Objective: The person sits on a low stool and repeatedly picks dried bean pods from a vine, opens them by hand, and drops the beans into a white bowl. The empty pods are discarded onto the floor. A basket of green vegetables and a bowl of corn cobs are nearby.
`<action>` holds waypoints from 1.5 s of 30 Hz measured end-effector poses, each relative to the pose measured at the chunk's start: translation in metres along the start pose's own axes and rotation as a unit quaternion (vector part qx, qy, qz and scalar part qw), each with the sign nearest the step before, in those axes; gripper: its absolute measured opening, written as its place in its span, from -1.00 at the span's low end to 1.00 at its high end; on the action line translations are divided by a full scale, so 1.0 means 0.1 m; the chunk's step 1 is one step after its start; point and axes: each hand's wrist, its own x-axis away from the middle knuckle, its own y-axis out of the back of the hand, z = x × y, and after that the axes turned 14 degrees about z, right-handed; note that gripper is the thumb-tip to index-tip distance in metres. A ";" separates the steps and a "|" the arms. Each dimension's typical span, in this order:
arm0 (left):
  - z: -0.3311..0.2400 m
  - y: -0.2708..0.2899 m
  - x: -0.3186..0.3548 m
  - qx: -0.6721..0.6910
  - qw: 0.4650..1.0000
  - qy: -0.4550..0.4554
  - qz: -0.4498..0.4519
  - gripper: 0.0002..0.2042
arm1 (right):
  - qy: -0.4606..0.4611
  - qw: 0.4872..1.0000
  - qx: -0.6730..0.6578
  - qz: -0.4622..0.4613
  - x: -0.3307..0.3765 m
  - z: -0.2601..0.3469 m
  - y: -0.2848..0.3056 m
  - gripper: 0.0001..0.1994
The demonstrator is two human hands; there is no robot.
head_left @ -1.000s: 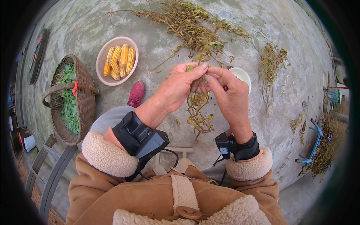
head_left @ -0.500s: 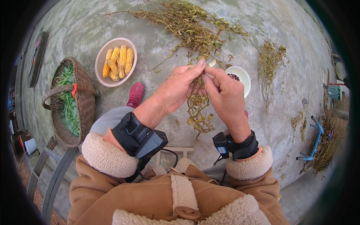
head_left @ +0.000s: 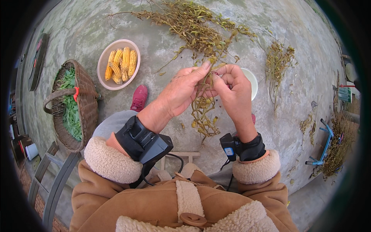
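Left hand (head_left: 181, 91) and right hand (head_left: 232, 91) both pinched shut on a dry pod stalk (head_left: 203, 112), fingertips meeting at its top; stalk hangs below them. White bowl (head_left: 252, 83) just beyond right hand, partly hidden. Pile of dry stalks (head_left: 193, 27) further out. Corn bowl (head_left: 118, 63) left of left hand, wicker basket (head_left: 75, 106) past it.

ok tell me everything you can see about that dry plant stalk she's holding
The dry stalk is a thin, brownish-yellow stem bearing shrivelled pods and a few curled leaves. It hangs roughly upright above the concrete ground, its lower end dangling free. The left hand and the right hand pinch its upper part from either side, fingertips meeting around it.
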 end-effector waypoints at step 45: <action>0.08 -0.08 -0.05 0.016 0.999 -0.031 0.026 -0.44 | 0.056 0.996 0.061 0.024 0.21 0.18 -0.11 -0.75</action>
